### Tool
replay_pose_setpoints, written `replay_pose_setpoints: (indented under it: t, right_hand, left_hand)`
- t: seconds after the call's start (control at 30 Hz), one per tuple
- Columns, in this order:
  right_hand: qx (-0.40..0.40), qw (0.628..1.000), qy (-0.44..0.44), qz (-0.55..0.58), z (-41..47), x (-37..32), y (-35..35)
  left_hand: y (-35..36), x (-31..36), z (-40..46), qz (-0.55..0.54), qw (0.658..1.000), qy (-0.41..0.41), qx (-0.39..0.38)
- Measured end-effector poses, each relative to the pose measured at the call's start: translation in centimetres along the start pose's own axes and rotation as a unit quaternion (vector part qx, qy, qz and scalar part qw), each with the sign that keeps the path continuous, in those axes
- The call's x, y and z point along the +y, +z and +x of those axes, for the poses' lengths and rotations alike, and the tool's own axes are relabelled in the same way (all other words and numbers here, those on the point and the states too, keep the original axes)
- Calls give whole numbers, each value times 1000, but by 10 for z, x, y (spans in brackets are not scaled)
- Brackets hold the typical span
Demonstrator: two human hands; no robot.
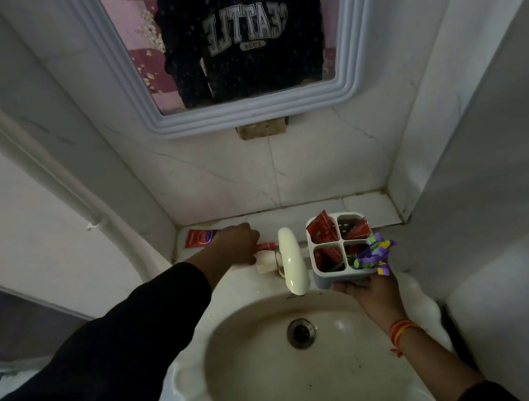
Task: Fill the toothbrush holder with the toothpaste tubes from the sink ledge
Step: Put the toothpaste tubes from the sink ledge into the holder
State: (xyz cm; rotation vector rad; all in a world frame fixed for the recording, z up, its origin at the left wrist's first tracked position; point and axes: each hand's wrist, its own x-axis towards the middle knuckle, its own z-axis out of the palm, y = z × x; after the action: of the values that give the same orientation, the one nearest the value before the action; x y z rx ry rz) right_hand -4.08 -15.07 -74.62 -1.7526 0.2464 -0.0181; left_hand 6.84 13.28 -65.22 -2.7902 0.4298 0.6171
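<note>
A white four-compartment toothbrush holder (314, 254) rests on my right hand (369, 290), held from below just right of the tap. Red toothpaste tubes (321, 228) stick out of its compartments, and a purple and green wrapped item (374, 252) fills the front right one. My left hand (236, 244) reaches to the ledge left of the tap, fingers closed around a small red tube (265, 246). A larger red toothpaste tube (199, 238) lies flat on the ledge behind that hand.
A cream tap (292, 262) stands between my two hands above the basin (257, 364) with its drain (301, 333). A soap bar (265, 264) lies by the tap. A framed mirror (247, 114) hangs on the tiled wall; walls close in on both sides.
</note>
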Motion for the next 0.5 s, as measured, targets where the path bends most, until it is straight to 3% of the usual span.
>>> replay_pose_setpoints:
  t: [0.2, 0.3, 0.5]
  right_hand:
    - [-3, 999, -11, -33, 1, -2, 0]
    - [-2, 1000, -11, -28, 1, -2, 0]
    - [-2, 999, -29, -34, 0, -4, 1]
  left_hand:
    - [-72, -5, -21, -116, 990, -15, 72]
    - [-122, 8, -42, -187, 976, 18, 113]
    - [-177, 66, -70, -127, 979, 85, 134]
